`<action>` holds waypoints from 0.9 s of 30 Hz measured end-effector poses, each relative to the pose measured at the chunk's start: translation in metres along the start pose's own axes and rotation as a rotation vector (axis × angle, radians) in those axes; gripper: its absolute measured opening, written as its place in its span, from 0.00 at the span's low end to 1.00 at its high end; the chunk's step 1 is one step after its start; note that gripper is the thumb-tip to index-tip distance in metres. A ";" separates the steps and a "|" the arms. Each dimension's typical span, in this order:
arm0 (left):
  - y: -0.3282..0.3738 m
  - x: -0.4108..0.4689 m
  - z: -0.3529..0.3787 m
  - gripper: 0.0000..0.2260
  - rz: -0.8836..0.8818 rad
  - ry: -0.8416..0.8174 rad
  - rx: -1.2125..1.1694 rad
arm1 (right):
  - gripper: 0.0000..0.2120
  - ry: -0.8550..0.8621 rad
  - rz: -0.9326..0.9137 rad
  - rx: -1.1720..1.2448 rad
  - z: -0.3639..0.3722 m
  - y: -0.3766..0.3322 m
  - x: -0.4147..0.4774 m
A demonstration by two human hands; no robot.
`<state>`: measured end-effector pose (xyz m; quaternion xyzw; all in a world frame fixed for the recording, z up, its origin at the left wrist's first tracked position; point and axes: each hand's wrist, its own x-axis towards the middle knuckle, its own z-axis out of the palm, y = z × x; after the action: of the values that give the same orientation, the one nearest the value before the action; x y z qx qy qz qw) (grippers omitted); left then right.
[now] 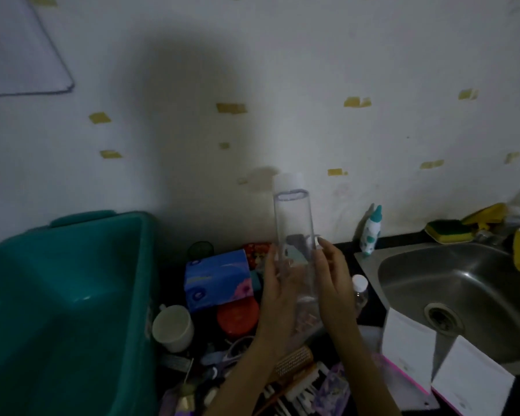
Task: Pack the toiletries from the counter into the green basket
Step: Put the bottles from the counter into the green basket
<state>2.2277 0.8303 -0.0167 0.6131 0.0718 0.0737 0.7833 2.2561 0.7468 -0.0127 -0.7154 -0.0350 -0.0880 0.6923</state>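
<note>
A tall clear bottle with a white cap stands upright above the dark counter, held between both hands. My left hand wraps its lower left side, and my right hand presses against its right side with the fingers up. The green basket stands to the left with nothing visible inside it. Toiletries lie on the counter beside the basket: a blue box, a red round tin, a white cup, a small clear bottle and brushes.
A steel sink fills the right side, with two white cards leaning over its front edge. A white and teal bottle, a sponge and yellow cloths stand behind the sink. The wall rises close behind the counter.
</note>
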 end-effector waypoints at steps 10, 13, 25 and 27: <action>0.034 -0.032 -0.063 0.26 0.202 0.369 0.228 | 0.23 -0.382 0.019 0.038 0.060 -0.016 -0.021; 0.037 -0.037 -0.080 0.29 0.225 0.431 0.268 | 0.24 -0.430 0.030 0.062 0.078 -0.022 -0.027; 0.058 -0.041 -0.165 0.37 0.273 0.427 0.276 | 0.26 -0.441 0.036 0.038 0.164 -0.042 -0.057; 0.061 -0.044 -0.189 0.38 0.272 0.434 0.340 | 0.24 -0.451 0.072 0.051 0.185 -0.044 -0.063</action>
<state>2.1451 1.0151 -0.0011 0.7094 0.1658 0.2941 0.6186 2.2011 0.9373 0.0143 -0.7001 -0.1658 0.0997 0.6873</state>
